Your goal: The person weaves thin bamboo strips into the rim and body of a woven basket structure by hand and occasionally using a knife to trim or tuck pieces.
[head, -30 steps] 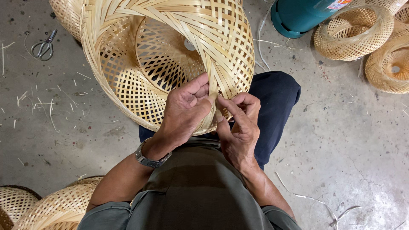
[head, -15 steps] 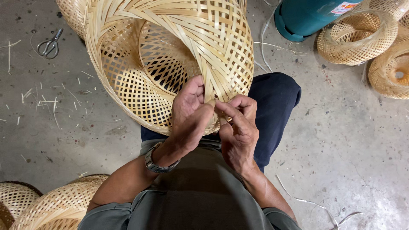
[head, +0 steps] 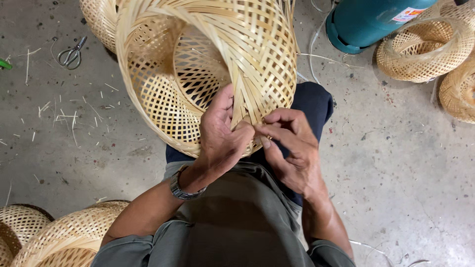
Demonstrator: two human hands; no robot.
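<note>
Since the earlier frames the basket (head: 208, 74) has been shifted slightly toward the right of the view, and the scissors (head: 71, 52) appear a little nearer the left edge (much of this may be the camera's own drift). Both hands have been kept at the same spot on the rim.

The basket is held tilted over the lap, its open mouth turned toward the camera, so that the lattice bottom is seen through the inside. Its near rim is gripped by the left hand (head: 222, 136), with the thumb laid up inside the wall and the fingers curled around the outside. The right hand (head: 289, 146) is closed in a pinch on the strips at the rim, just beside the left; its fingertips touch the weave. A watch (head: 183, 188) is worn on the left wrist.

A grey concrete floor (head: 410, 163) is seen all around, stained and scattered with thin bamboo slivers (head: 64, 116), thickest at the left. The scissors lie on it at upper left, well apart from the hands. A teal cylinder (head: 366, 22) lies on the floor at the top right, with loose strips (head: 316, 57) trailing beside it. More woven baskets are set about: two at the right edge (head: 420, 52), one behind the held basket at the top (head: 99, 20), and others at the lower left (head: 64, 237).
</note>
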